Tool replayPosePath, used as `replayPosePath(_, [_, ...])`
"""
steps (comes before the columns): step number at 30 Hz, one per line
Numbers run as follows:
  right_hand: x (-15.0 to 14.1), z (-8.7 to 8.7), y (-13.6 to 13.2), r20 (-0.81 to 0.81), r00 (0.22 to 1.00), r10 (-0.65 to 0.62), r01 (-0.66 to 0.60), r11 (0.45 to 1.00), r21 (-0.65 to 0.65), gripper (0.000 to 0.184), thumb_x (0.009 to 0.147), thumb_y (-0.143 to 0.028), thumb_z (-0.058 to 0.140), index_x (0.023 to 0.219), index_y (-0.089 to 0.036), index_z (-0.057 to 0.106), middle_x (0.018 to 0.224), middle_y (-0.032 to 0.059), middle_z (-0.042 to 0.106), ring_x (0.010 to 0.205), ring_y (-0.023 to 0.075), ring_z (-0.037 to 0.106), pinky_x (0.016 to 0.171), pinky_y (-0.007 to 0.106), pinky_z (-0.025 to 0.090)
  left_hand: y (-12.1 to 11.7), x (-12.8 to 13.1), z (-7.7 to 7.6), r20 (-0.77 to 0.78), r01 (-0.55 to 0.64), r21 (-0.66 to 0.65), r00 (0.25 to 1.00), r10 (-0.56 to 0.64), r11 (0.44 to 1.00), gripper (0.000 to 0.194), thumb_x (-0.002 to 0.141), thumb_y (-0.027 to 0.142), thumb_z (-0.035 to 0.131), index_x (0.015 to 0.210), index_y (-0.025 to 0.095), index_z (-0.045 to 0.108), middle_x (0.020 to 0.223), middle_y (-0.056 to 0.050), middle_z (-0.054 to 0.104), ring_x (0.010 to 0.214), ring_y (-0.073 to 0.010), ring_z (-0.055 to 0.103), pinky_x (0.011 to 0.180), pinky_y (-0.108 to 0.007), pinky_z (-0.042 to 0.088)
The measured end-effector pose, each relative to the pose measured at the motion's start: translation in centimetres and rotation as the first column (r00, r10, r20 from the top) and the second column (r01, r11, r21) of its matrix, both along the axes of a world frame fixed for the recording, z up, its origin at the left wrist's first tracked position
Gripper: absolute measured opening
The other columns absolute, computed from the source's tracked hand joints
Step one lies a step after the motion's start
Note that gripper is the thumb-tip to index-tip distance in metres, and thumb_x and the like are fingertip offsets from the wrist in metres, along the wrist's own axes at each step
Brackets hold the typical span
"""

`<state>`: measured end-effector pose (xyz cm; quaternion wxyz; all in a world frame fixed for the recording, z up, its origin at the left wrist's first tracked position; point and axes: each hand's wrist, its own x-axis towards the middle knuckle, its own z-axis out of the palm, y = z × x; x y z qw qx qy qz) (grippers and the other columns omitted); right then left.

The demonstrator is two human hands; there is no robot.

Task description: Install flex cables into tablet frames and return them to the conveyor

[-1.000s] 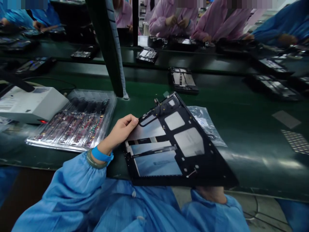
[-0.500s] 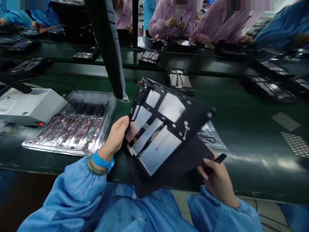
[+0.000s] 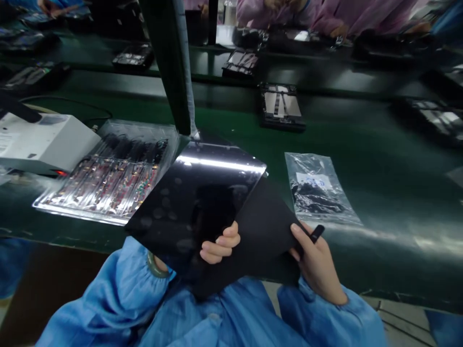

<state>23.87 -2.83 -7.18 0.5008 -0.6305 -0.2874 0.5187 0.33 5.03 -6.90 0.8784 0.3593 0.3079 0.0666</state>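
Note:
My left hand (image 3: 220, 245) is closed round a tablet (image 3: 202, 193), its glossy black screen facing up. The palm is hidden beneath it, and only the fingers curl over the near edge. Light streaks and smudges show on the glass. To its right, partly covered by the tablet, is a flat matte black sheet or pad (image 3: 264, 221). My right hand (image 3: 320, 260) pinches the right corner of that sheet. A short black stick-like piece (image 3: 317, 233) pokes out from between the right hand's fingers; its kind cannot be made out.
On the left stand a clear plastic tray (image 3: 159, 130) of circuit boards and a white box-shaped device (image 3: 47, 140). A plastic bag (image 3: 311, 166) of black parts lies right of the sheet. Beyond a dark post (image 3: 166, 62), opened tablets (image 3: 282, 106) lie on the line. Co-workers sit opposite.
The tablet has turned over: its opened inner side was showing, now its screen faces up. My left hand has moved right beneath it. The right hand still grips the black sheet.

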Motion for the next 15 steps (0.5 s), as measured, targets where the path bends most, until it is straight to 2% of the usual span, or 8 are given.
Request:
replayPosePath(1, [-0.2,0.1,0.2,-0.002,1.0,-0.027,0.027,1.0,0.005,0.033,0.076,-0.047,0.073,0.073,-0.017,0.06,0.058,-0.006,0.038,0.045,0.0045,0.027,0.037,0.019,0.02,0.1,0.0,-0.2,-0.004,0.057,-0.129,0.998,-0.058,0.99,0.037,0.086,0.042,0.04,0.055,0.023,0.039,0.04,0.003,0.03,0.026,-0.0096,0.022,0.032,-0.028,0.017])
replayPosePath(3, [-0.5,0.1,0.4,-0.003,0.997,-0.077,0.077,0.997,0.008,0.033,0.074,-0.047,0.075,0.076,-0.017,0.062,0.06,-0.0053,0.041,0.046,0.0053,0.03,0.036,0.017,0.022,0.3,-0.1,-0.6,0.095,0.196,-0.416,0.981,-0.172,0.888,0.037,0.088,0.042,0.038,0.057,0.022,0.039,0.042,0.002,0.032,0.027,-0.0093,0.023,0.033,-0.028,0.015])
replayPosePath(4, [-0.6,0.1,0.5,-0.004,0.996,-0.09,0.09,0.996,0.005,0.033,0.072,-0.047,0.076,0.078,-0.017,0.063,0.061,-0.0049,0.042,0.047,0.0056,0.031,0.035,0.017,0.023,0.3,-0.3,-0.7,0.128,0.184,-0.473,0.982,-0.14,0.861,0.036,0.089,0.042,0.038,0.059,0.022,0.04,0.043,0.002,0.033,0.028,-0.0087,0.024,0.033,-0.027,0.015])
replayPosePath(7, [-0.6,0.2,0.6,-0.004,0.997,-0.081,0.081,0.997,-0.005,0.032,0.072,-0.046,0.077,0.079,-0.017,0.065,0.061,-0.0047,0.043,0.047,0.0052,0.032,0.034,0.015,0.024,-0.1,-0.9,-0.7,0.193,0.119,-0.507,0.981,-0.021,0.854,0.032,0.089,0.044,0.037,0.068,0.022,0.045,0.049,0.002,0.036,0.031,-0.0081,0.028,0.034,-0.025,0.015])
replayPosePath(12, [-0.5,0.4,0.7,0.001,0.997,-0.076,0.076,0.996,-0.035,0.03,0.074,-0.045,0.075,0.082,-0.018,0.066,0.059,-0.0059,0.041,0.045,0.0043,0.029,0.035,0.015,0.025,-0.7,-1.2,0.6,0.298,0.118,-0.509,0.954,0.046,0.853,0.027,0.088,0.038,0.036,0.07,0.021,0.047,0.054,0.001,0.039,0.032,-0.0084,0.029,0.035,-0.025,0.014])
replayPosePath(15, [-0.6,0.5,0.9,0.001,0.997,-0.072,0.072,0.997,-0.012,0.03,0.075,-0.045,0.075,0.076,-0.017,0.064,0.058,-0.0065,0.039,0.044,0.0038,0.028,0.035,0.015,0.024,-0.7,-1.1,1.4,0.271,0.073,-0.51,0.959,0.08,0.857,0.029,0.089,0.035,0.036,0.068,0.02,0.047,0.056,0.002,0.039,0.032,-0.0066,0.027,0.033,-0.023,0.012])
